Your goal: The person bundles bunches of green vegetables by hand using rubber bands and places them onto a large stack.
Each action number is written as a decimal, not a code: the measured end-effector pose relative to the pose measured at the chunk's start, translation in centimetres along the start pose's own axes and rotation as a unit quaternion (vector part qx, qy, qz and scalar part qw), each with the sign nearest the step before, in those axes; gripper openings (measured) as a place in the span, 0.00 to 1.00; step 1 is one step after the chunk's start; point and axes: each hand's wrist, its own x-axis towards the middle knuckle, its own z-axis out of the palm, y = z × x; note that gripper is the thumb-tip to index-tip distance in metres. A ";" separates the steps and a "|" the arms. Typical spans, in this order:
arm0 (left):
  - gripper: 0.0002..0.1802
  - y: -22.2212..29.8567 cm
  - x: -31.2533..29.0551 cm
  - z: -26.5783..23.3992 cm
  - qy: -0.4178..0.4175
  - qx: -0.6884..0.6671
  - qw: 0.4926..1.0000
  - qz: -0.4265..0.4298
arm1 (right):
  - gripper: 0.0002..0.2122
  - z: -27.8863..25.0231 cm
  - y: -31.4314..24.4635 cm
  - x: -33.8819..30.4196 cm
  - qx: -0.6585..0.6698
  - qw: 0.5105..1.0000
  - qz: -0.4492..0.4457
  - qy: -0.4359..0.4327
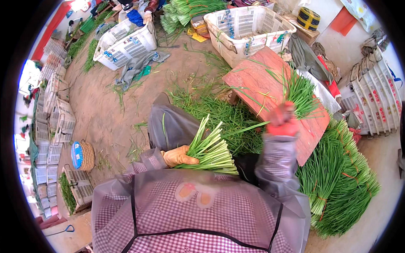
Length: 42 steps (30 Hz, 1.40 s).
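Far left: stacked white plastic crates along the wall, and a small round woven basket with a blue lid on the dirt floor. Upper left: a white slatted crate, with another person's gloved hand at its far rim.

Centre: left hand, in a tan glove, closed around a bunch of green chives. The grip sits at the pale stem end; the cut ends point toward the person's chest, and the leaf tips fan up and away to the right. The bunch rests over the lap, above a grey checked apron.

Right of centre: right hand, in a red glove, blurred, raised over the near edge of a reddish wooden board. Fingers look curled, but whether they hold anything I cannot tell. More loose chives lie on the board just beyond that hand.

Top centre-right: a second large white crate behind the board.

Right: a heap of tied chive bundles on the ground beside the board. Far right: more white crates leaning in a row.
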 end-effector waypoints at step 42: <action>0.24 5.5 -2.5 -0.9 0.173 0.114 0.936 0.285 | 0.19 8.2 16.9 -4.9 -0.272 0.929 0.240 0.069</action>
